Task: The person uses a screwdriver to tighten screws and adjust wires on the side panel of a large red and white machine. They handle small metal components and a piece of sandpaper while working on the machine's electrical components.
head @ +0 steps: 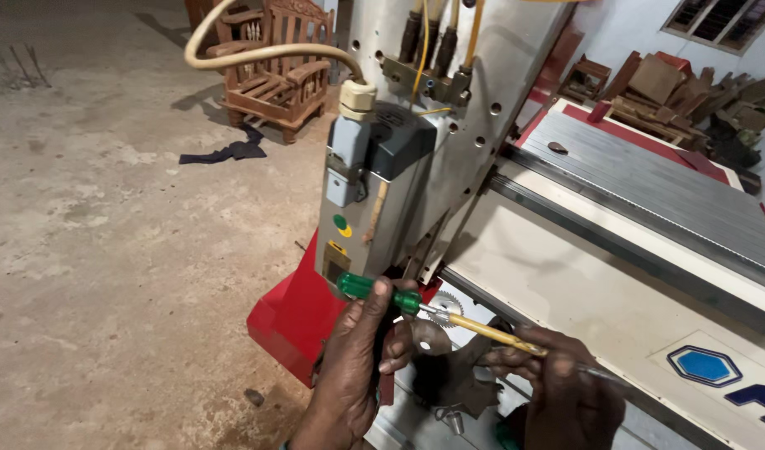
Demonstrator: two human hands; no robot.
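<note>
My left hand grips the green handle of a screwdriver whose yellow-sleeved shaft runs to the lower right. My right hand pinches that shaft near its tip, fingers closed around it. Both hands are just below the grey motor housing of a router machine head. A small toothed round blade sits behind the shaft, partly hidden by my fingers.
The white and red machine table with a ribbed grey bed stretches to the right. A beige hose loops into the housing top. A carved wooden chair stands on the concrete floor behind; wood offcuts are piled at the back right.
</note>
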